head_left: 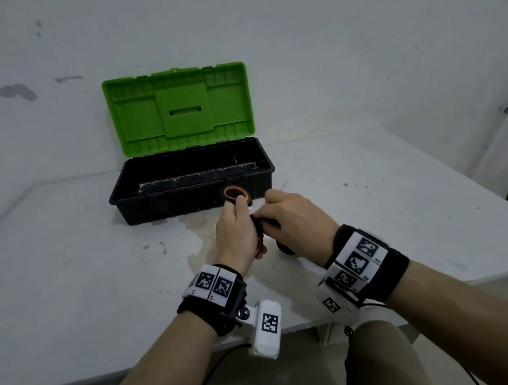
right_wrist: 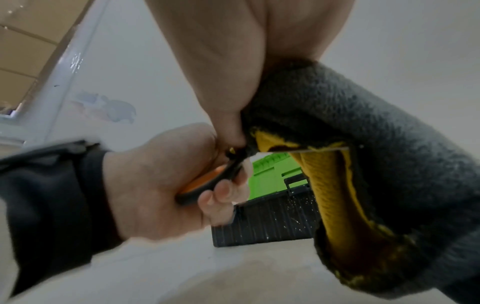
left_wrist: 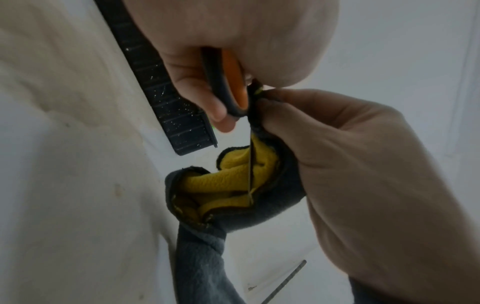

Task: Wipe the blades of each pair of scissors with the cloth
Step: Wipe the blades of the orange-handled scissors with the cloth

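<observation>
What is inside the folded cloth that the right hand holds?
A thin scissors blade lies in the yellow fold of the cloth. Its tip and the part near the pivot are covered.

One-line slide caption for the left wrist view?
Left hand grips orange-handled scissors while right hand pinches grey-and-yellow cloth around blade.

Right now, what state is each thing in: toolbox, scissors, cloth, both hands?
Toolbox: open, green lid upright.
Scissors: held off the table, blade inside the cloth fold.
Cloth: bunched, folded around the blade.
Left hand: grips the scissors' handle.
Right hand: pinches the cloth onto the blade.
</observation>
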Demonstrator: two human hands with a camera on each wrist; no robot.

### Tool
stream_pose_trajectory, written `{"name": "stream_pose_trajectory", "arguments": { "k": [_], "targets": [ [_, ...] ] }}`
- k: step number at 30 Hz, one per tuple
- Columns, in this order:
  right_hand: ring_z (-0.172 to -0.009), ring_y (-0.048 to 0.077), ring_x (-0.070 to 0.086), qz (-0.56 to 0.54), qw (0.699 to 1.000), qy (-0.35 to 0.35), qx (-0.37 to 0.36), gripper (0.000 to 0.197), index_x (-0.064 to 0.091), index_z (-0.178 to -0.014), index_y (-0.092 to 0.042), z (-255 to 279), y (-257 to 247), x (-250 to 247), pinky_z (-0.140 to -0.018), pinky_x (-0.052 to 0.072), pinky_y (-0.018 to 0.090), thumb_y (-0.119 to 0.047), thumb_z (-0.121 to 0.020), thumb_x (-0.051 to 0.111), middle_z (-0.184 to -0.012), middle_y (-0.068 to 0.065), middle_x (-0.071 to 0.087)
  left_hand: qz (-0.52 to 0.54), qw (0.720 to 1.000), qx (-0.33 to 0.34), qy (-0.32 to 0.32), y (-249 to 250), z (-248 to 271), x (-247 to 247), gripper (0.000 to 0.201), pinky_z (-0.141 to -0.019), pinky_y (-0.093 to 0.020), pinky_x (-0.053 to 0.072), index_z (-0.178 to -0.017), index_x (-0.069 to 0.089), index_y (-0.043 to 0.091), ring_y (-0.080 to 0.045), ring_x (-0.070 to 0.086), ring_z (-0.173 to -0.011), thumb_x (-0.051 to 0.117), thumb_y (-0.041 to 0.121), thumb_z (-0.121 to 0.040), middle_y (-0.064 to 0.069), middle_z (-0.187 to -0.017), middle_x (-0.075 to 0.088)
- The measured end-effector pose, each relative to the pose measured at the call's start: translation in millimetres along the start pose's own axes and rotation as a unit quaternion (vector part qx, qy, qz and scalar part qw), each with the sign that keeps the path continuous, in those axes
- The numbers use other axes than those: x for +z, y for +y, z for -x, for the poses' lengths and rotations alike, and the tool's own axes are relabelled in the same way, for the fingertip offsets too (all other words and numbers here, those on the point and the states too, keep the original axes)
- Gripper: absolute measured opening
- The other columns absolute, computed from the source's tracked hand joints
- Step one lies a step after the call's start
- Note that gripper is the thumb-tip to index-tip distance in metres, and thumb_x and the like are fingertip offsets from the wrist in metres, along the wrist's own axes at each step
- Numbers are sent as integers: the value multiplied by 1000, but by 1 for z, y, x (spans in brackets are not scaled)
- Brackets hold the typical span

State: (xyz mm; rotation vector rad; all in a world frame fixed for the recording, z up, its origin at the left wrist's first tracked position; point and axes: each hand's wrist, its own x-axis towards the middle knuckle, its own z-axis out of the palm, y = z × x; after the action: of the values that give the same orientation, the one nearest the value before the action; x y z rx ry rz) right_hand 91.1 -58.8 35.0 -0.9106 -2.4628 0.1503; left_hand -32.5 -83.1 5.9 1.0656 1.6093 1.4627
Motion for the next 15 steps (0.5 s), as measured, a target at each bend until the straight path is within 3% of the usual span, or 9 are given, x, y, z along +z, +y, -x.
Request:
{"name": "stream_pose_trajectory", "arguments": {
  "k": [4,7,11,15],
  "targets": [
    [-67,25,57,-15,999,47,16,14,73,-89,-10,-4,5,-6,-60,50,45,-18,-90,61,-83,4,56,0,1000,2,-10,1,2,4,37,-43,-35,50,-92,50,16,-18,52,-42,32,44,-107,-10,-75,52],
    [-67,25,56,-6,1000,30,3,14,72,-91,-10,-1,1,-1,-59,50,45,-17,-91,61,-82,4,54,-6,1000,8,-5,3,3,4,36,-41,-31,47,-91,50,17,-22,53,-44,32,44,-107,-15,-81,55],
    [-62,23,56,-10,1000,20,-1,19,73,-85,-9,17,6,3,-56,50,42,-22,-93,61,-77,2,55,12,1000,7,28,7,-4,-8,36,-42,-36,51,-97,51,14,-22,52,-40,31,42,-107,-15,-77,53],
    [-66,22,58,-57,993,103,-4,13,74,-91,-9,12,1,-3,-59,50,36,-18,-89,64,-80,3,59,8,1000,15,14,9,-1,-9,37,-44,-39,53,-99,51,12,-22,53,-43,32,42,-107,-11,-75,52]
  ]
}}
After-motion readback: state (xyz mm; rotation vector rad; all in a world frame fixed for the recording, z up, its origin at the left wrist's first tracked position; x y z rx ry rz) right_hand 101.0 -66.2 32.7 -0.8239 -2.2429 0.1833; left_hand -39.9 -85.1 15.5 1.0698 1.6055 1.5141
